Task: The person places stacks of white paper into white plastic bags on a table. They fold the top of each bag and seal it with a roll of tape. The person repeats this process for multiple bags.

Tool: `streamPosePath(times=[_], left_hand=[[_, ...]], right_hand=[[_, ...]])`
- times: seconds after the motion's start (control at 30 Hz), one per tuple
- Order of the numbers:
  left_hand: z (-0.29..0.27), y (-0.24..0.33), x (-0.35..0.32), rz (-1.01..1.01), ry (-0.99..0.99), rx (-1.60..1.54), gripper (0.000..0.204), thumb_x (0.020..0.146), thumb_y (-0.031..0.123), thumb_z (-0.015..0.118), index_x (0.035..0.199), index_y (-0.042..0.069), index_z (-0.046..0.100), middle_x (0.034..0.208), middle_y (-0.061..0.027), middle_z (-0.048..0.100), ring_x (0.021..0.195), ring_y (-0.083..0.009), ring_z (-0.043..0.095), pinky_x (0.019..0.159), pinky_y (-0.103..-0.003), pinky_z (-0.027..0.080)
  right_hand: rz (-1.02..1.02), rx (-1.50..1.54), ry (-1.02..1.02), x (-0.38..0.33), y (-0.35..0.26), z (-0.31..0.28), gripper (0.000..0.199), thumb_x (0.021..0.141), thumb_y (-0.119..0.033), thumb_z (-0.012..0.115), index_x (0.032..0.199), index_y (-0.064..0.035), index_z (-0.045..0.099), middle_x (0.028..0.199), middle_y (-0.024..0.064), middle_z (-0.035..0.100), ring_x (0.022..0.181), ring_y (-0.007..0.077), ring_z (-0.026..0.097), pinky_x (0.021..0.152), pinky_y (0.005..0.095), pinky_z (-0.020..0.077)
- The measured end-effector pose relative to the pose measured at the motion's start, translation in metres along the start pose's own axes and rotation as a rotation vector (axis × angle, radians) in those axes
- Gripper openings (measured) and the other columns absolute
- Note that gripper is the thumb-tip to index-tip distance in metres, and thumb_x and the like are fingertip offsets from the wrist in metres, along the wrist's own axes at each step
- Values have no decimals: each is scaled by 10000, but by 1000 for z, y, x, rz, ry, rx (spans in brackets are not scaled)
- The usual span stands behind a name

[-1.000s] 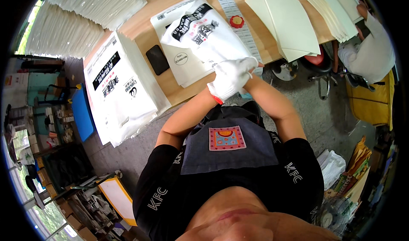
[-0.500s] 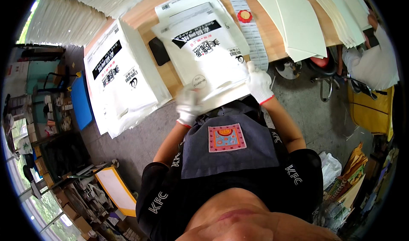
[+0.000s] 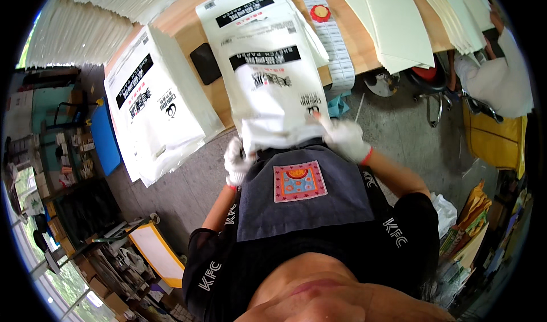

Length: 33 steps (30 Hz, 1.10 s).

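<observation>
Table [image 3: 185, 31] ahead, white packet [image 3: 279, 97] overhanging its near edge, my right hand [image 3: 346, 139] pinching the near right corner, my left [image 3: 236, 161] curled at the near left, hold unclear: I'm probably straightening it, which next calls for even tension.

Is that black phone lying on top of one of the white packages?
No, the black phone lies on the wooden table, between the package stack at left and the middle packages.
</observation>
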State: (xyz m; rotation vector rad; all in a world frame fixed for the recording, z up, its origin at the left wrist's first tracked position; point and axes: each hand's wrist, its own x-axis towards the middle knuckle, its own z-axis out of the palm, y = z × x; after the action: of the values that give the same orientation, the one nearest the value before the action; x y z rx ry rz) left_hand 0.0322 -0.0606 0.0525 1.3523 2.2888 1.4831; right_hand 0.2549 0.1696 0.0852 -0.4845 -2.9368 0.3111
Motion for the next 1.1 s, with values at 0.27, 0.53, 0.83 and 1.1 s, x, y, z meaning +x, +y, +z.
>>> streamPosePath(times=[0.27,0.53,0.83,1.1], left_hand=[[15,-33,-47,-463,-101,211,179,664,11,635,685,71,468,566,-78,447,496,-175,458,493,-292,410],[65,-2,33,-252,-319,114,193,741,138,685,733,60,508,624,-92,548,555,-239,571,521,-338,457],[167,57,95,-839,-728,-747,340,855,168,609,1142,-8,566,821,-79,628,586,-129,540,558,-283,480],[209,86,116,-1020,-708,-763,232,893,176,520,1058,15,545,625,-57,473,450,-129,452,399,-259,406]], right_hand=[[367,174,-234,-11,28,23,325,827,-217,474,1145,-170,518,686,84,630,586,300,619,551,463,471],[1075,465,-56,12,148,112,506,739,-318,624,1181,-86,543,1173,203,590,1088,370,555,899,420,450],[778,1033,227,-16,124,44,234,810,-1,596,1041,-8,631,1047,94,649,940,132,591,811,272,466],[287,358,448,-28,94,-30,216,661,-80,723,872,-65,677,1076,82,621,1024,303,569,872,382,459]])
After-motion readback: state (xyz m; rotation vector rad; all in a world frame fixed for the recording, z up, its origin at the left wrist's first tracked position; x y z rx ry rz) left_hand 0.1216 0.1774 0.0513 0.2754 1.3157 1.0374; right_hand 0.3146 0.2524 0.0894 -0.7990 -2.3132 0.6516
